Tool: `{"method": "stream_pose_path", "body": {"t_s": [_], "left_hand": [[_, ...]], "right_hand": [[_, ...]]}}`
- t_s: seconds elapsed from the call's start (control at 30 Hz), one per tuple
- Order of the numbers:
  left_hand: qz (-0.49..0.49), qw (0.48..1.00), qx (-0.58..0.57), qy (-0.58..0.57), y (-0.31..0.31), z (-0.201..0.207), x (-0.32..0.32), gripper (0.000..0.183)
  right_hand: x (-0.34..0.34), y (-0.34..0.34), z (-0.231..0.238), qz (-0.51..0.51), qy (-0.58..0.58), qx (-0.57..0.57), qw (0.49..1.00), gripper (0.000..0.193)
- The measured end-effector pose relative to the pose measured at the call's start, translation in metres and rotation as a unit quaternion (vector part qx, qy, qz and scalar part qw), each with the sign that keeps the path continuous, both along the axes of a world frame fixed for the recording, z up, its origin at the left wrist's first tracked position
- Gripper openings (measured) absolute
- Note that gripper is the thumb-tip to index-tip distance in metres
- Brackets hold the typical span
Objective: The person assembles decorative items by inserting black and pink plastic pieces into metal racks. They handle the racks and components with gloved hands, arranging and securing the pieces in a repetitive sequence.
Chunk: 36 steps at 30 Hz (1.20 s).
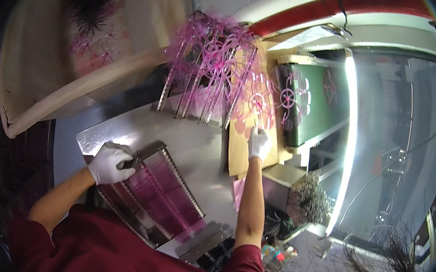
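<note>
While the pink sprue (257,106) shows against the cardboard (238,152), pinched at its near end by the right hand (260,144), its thin looped arms could snag on the neighbouring tangle (216,58). Left hand (112,165): curled at the rack (158,182), grip untellable; a knock could shift it.

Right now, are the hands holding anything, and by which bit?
The right hand seems to pinch a pink wheel-shaped piece by its near edge. The left hand is at the purple rack; whether it grips anything can't be told.
</note>
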State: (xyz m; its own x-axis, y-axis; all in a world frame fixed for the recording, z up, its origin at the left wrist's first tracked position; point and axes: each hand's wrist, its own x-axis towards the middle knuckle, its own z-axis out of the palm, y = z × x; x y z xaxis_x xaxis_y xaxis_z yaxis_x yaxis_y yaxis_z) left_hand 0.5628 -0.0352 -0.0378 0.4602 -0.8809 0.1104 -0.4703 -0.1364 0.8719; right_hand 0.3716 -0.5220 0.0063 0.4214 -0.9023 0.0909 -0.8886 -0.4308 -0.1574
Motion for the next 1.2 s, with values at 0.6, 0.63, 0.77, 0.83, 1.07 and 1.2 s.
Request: {"method": "stream_pose_path", "body": {"t_s": [0.6, 0.63, 0.77, 0.83, 1.07, 1.2], "left_hand": [[-0.041, 0.997, -0.054, -0.044, -0.026, -0.001, 0.010, 0.033], [-0.040, 0.997, -0.046, -0.037, -0.024, -0.002, 0.008, 0.033], [-0.045, 0.995, -0.066, -0.059, -0.025, 0.002, 0.014, 0.036], [-0.055, 0.995, -0.053, -0.065, -0.021, 0.000, 0.017, 0.039], [-0.024, 0.999, -0.013, -0.026, -0.005, -0.010, 0.010, 0.043], [-0.001, 0.997, -0.040, -0.064, -0.009, -0.006, 0.007, 0.038]], "right_hand": [[-0.093, 0.040, 0.147, -0.086, -0.082, 0.145, 0.982, 0.017], [-0.077, 0.028, 0.139, -0.059, -0.071, 0.077, 0.993, 0.018], [-0.022, -0.070, 0.059, -0.112, -0.183, 0.062, 0.975, 0.025], [-0.017, -0.134, 0.011, -0.111, -0.166, -0.012, 0.980, 0.028], [0.035, -0.161, -0.028, -0.174, -0.111, 0.024, 0.978, 0.040], [0.031, -0.103, 0.034, -0.163, -0.082, 0.014, 0.983, 0.039]]}}
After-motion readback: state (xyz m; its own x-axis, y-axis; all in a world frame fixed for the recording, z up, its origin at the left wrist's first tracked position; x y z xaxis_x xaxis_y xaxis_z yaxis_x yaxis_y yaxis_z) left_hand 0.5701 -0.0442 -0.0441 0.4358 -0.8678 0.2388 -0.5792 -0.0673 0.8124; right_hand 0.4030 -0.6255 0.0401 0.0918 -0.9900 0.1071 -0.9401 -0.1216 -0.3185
